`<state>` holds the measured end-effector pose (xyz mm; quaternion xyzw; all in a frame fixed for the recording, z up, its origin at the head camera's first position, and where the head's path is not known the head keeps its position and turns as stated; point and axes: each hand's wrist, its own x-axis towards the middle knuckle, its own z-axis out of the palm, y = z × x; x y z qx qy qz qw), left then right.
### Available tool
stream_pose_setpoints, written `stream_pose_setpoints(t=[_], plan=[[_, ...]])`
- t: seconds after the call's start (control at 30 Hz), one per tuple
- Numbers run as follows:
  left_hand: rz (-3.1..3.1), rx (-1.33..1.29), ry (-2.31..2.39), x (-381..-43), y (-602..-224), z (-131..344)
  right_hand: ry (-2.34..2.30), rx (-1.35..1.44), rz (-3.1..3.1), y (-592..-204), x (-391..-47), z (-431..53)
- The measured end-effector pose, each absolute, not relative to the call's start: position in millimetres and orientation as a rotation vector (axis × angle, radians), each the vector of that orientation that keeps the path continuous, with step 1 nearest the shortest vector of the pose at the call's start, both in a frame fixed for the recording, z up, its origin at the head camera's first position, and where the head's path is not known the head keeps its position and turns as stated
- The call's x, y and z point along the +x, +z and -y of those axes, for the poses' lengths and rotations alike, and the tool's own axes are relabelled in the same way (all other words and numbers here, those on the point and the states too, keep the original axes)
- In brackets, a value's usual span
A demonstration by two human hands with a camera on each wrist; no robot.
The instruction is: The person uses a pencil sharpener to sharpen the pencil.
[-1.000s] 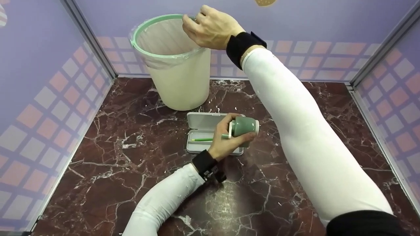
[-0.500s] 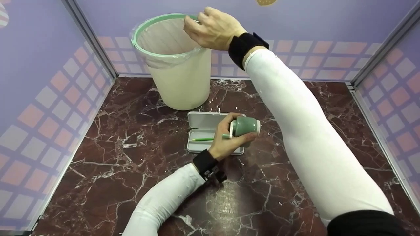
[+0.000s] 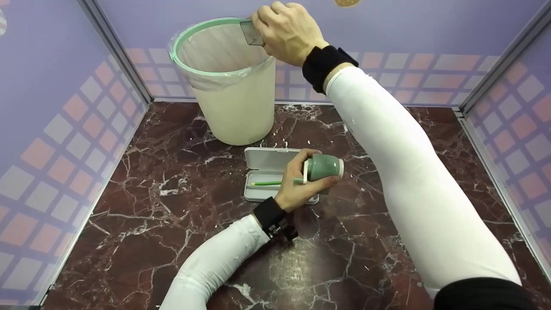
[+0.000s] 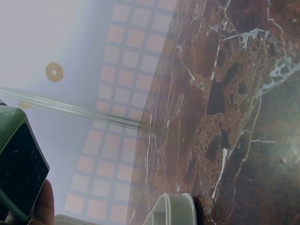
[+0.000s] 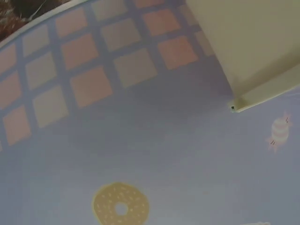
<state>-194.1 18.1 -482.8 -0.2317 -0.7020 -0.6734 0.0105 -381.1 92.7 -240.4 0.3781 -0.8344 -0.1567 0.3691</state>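
My left hand (image 3: pixel 297 193) grips a green crank pencil sharpener (image 3: pixel 325 167) on its side over the pencil case (image 3: pixel 263 160). In the left wrist view the sharpener (image 4: pixel 13 136) shows a dark square opening, with a fingertip beside it. My right hand (image 3: pixel 289 35) is raised at the right rim of the trash bin (image 3: pixel 241 116), pinching a small clear grey shavings drawer (image 3: pixel 252 33) that is tilted over the bin's mouth. A green pencil (image 3: pixel 265 184) lies in the open case, partly hidden behind the left hand.
A clear liner covers the bin's green rim (image 3: pixel 181 64). White bits (image 3: pixel 286 144) are scattered on the dark red marbled tabletop (image 3: pixel 172 172) between bin and case. Purple patterned panels (image 3: pixel 409 38) enclose the back and sides.
The right hand has turned and shifted slightly up and right, so the clear drawer in its fingers now shows. The left hand and sharpener have hardly moved.
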Motion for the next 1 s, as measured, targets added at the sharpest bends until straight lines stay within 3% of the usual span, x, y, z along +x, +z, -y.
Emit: stream_pose_setpoints(t=[0.57,1.0], plan=[[2.201,-0.717,-2.114,-196.0,-483.5,-15.9,0.262,0.581,2.518,-253.3,-376.4,-105.0],[2.162,-0.717,-2.085,-199.1,-484.2,-15.1,0.688,0.512,2.485,-265.7,-365.9,-117.4]])
